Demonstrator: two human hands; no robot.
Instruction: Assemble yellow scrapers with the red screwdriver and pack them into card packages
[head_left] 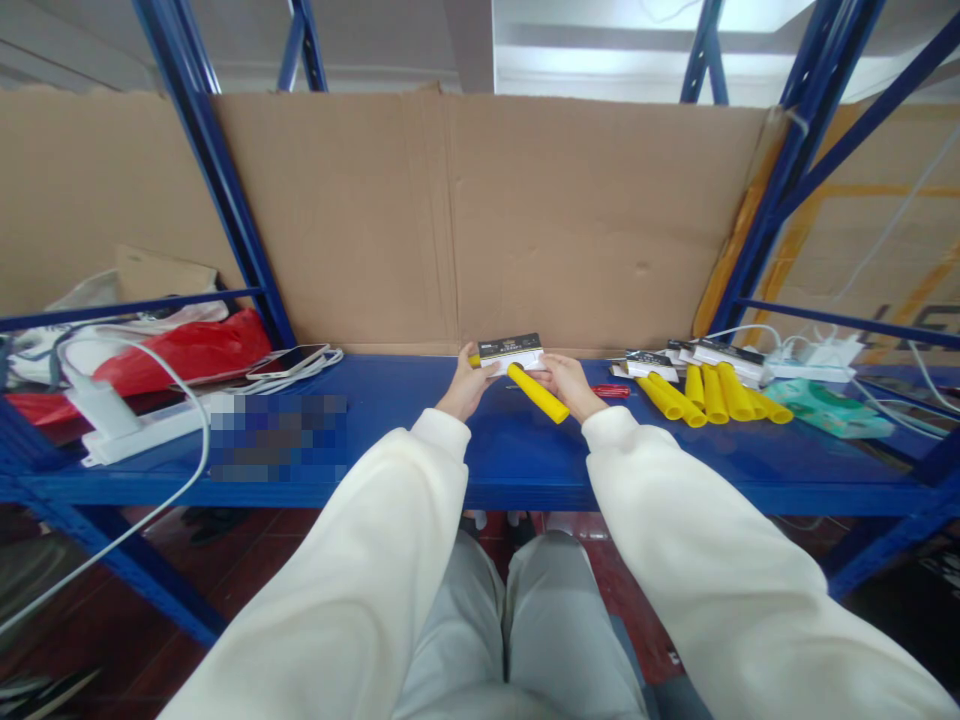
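Observation:
A black-and-white packaging card [510, 350] is held up between my two hands, above the blue shelf top [420, 440]. My left hand [463, 384] is closed on the card's left end, where a bit of yellow also shows. At the right end, my right hand [568, 382] pinches the card. A yellow tube [538, 393] slants down and to the right from just below the card, between the hands; how it is joined to the card is too small to tell. A red object [611, 391] lies just right of my right hand.
Several yellow tubes [716, 395] with black-and-white cards lie at the right, beside a green packet [829, 408] and white cables. At the left are a power strip [142, 430], a phone and a red bag [187, 352]. Cardboard [562, 220] stands behind.

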